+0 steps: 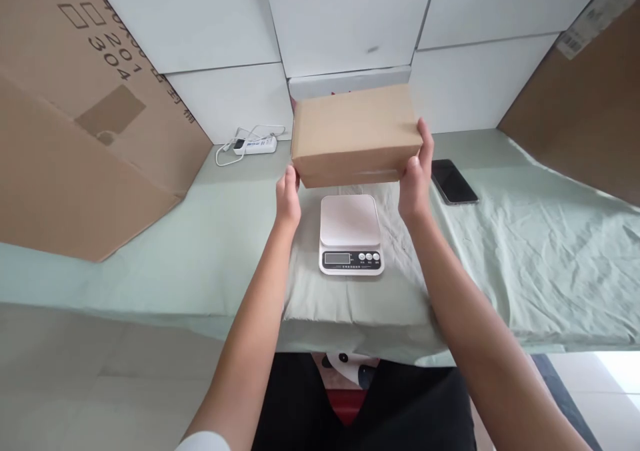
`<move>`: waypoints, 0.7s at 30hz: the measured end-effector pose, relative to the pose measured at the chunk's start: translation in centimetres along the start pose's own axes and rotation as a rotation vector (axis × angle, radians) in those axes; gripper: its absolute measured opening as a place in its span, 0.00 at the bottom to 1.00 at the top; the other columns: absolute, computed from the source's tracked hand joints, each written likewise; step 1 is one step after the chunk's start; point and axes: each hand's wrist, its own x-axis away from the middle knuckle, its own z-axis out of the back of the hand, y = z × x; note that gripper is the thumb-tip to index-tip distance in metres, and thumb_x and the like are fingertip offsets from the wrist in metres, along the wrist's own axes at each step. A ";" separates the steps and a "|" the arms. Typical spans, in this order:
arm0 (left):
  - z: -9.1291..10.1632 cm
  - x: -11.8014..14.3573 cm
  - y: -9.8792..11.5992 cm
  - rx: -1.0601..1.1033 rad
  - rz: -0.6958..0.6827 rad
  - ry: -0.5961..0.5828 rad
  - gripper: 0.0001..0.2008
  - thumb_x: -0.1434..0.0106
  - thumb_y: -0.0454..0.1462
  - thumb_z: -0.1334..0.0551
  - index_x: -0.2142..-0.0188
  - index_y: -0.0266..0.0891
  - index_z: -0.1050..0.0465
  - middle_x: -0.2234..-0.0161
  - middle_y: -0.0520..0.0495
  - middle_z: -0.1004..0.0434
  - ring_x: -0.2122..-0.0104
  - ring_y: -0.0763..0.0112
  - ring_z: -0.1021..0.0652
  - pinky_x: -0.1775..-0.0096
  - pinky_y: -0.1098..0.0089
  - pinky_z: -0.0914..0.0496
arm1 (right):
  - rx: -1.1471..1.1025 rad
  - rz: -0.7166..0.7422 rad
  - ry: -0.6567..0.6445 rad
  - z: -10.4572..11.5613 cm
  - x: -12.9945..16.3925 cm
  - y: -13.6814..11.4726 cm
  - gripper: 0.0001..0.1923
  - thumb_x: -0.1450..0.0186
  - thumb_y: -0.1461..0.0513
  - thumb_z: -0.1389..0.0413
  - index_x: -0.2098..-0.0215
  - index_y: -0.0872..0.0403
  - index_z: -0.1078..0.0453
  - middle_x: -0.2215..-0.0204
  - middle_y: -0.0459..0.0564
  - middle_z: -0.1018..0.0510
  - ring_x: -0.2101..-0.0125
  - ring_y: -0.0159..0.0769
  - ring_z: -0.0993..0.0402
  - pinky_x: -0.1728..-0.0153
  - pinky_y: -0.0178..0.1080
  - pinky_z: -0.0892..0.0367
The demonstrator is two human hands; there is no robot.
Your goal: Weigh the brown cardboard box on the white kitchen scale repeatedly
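A brown cardboard box is held up between my two hands, above and behind a white kitchen scale. My left hand grips the box at its lower left corner, thumb up along the side; the other fingers are mostly hidden. At the right end, my right hand is closed on the box, with the thumb at the front and a finger up the side. The scale sits on the cloth with its platform bare and its display and buttons facing me. No digits can be made out on the display.
A green cloth covers the table. A white power strip with a cable lies at the back left, and a black phone at the right. Large cartons stand left and right. White panels rise behind.
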 end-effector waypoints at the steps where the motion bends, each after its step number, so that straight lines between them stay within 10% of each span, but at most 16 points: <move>1: -0.3 -0.8 -1.1 0.012 0.036 0.000 0.49 0.34 0.79 0.42 0.44 0.40 0.15 0.43 0.32 0.10 0.29 0.41 0.18 0.31 0.50 0.22 | -0.008 0.002 0.013 -0.5 -0.3 1.0 0.53 0.31 0.22 0.54 0.18 0.34 0.43 0.17 0.49 0.36 0.15 0.62 0.44 0.14 0.72 0.46; 8: -0.5 -1.9 -6.3 0.074 0.218 0.022 0.51 0.42 0.82 0.39 0.48 0.42 0.15 0.43 0.32 0.09 0.31 0.38 0.16 0.32 0.45 0.19 | 0.000 -0.127 -0.036 -1.5 1.3 6.2 0.56 0.34 0.22 0.48 0.20 0.43 0.39 0.19 0.57 0.33 0.16 0.61 0.41 0.13 0.69 0.48; 21: 0.0 -1.3 -6.8 -0.029 0.216 0.031 0.45 0.32 0.76 0.39 0.42 0.41 0.15 0.36 0.32 0.12 0.24 0.41 0.22 0.23 0.44 0.29 | -0.010 -0.174 -0.064 -1.0 1.0 9.3 0.54 0.32 0.22 0.49 0.19 0.37 0.41 0.19 0.54 0.31 0.21 0.59 0.33 0.19 0.70 0.36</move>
